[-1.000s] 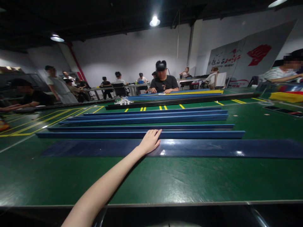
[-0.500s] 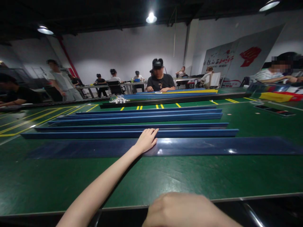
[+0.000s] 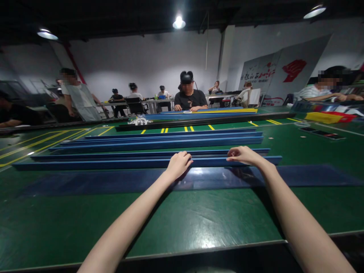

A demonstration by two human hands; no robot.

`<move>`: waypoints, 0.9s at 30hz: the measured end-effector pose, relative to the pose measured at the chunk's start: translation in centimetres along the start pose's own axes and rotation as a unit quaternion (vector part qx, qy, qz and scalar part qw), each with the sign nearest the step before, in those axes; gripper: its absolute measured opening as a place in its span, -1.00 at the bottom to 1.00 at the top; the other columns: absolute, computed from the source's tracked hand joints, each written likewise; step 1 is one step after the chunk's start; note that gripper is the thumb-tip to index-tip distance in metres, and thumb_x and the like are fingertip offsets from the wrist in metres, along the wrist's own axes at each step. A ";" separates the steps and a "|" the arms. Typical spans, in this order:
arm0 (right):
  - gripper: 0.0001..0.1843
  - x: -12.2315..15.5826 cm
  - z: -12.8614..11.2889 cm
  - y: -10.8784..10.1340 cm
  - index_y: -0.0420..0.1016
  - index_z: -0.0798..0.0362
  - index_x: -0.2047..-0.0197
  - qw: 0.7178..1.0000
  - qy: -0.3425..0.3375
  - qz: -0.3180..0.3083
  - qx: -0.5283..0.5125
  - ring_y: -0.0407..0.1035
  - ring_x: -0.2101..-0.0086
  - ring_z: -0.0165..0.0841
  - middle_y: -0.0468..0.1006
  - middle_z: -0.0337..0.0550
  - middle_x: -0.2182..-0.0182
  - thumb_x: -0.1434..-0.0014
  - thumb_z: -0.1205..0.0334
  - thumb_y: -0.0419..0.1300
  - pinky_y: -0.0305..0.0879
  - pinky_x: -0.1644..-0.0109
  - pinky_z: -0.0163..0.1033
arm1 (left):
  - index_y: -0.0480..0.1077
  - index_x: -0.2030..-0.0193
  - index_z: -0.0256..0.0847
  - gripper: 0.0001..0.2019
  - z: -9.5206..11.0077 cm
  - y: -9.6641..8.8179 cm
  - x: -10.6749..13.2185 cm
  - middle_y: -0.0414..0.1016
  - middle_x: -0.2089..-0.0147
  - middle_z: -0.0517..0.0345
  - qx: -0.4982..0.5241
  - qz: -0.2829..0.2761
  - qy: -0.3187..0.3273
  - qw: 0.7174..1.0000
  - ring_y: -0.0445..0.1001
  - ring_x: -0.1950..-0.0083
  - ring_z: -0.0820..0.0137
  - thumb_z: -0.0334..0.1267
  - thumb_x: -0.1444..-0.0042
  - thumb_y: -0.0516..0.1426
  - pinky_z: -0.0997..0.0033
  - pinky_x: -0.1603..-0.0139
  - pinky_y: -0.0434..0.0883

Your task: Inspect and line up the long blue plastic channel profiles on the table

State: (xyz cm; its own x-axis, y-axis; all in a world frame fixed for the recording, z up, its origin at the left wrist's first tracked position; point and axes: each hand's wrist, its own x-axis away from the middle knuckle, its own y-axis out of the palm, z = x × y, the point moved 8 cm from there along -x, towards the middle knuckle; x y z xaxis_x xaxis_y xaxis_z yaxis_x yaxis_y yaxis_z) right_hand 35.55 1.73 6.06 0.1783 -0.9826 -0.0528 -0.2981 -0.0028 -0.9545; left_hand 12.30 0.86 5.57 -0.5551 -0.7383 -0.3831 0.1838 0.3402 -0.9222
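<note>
Right hand (image 3: 244, 154) newly on blue rail (image 3: 113, 163)

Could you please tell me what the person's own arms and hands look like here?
The left hand and right hand are bare: no gloves, rings or watch show. Both forearms are uncovered, no sleeve in view.

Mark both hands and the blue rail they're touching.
left hand (image 3: 178, 165): head view, on the back of the hand.
right hand (image 3: 245, 154): head view, on the back of the hand.
blue rail (image 3: 85, 164): head view, on its near side face, left of both hands.
</note>
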 end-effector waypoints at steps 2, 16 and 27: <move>-0.69 0.1 1.3 1.0 0.52 0.08 0.22 0.999 -0.001 -0.005 0.032 0.43 0.24 -0.30 0.58 -0.08 0.27 -0.03 0.07 0.17 0.24 0.25 -0.36 | 0.38 0.22 -0.19 -0.82 -0.2 0.2 0.0 0.42 0.21 0.12 0.004 0.009 -0.010 1.000 0.39 0.15 0.35 -0.19 -0.20 0.01 0.42 0.17 0.31; -0.72 2.1 2.8 0.3 0.49 0.05 0.35 0.992 -0.011 0.079 0.094 0.41 0.28 -0.30 0.57 -0.06 0.34 -0.13 0.07 0.05 0.18 0.27 -0.35 | 0.39 0.33 -0.17 -0.87 -1.4 0.1 -0.7 0.46 0.24 0.13 0.023 -0.061 -0.037 0.997 0.44 0.18 0.35 -0.30 -0.14 0.03 0.49 0.34 0.27; -0.74 2.6 4.7 0.0 0.48 0.03 0.36 0.991 0.011 0.068 0.114 0.41 0.28 -0.29 0.56 -0.08 0.36 -0.14 0.11 0.03 0.16 0.30 -0.34 | 0.47 0.29 -0.13 -0.87 -5.3 -1.2 0.0 0.53 0.19 0.05 -0.021 -0.213 -0.135 0.967 0.47 0.12 0.20 -0.27 -0.01 0.12 0.39 0.26 0.33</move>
State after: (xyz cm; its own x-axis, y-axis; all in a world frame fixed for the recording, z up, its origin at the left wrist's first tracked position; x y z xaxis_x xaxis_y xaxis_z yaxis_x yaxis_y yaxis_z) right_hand 40.37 0.05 4.52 0.1304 -0.9748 -0.1810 -0.0970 0.1692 -0.9808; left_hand 7.79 3.51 6.96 -0.3394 -0.9403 0.0253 -0.0506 -0.0086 -0.9987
